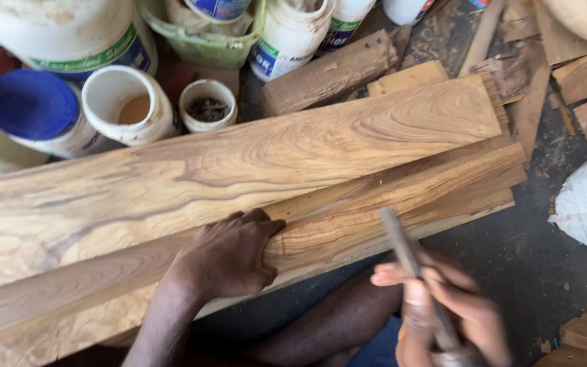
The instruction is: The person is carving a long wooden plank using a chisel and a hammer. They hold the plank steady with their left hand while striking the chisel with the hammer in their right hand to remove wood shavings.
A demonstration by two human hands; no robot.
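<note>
1. Right hand (443, 306): closed around a thin grey tool (402, 248); the shaft is being pointed up and left, its tip lying just off the near plank (388, 204). Blurred.
2. Left hand (229, 255): being pressed flat, fingers curled over the near plank's edge; the nearer hand to the wood.
3. Near plank: long axis being run left to right, rising rightward.
4. Wide plank (239, 163): lying alongside, touching.
5. White tubs (127, 105), wood offcuts (327, 75): being kept beyond, not obstructing.
</note>
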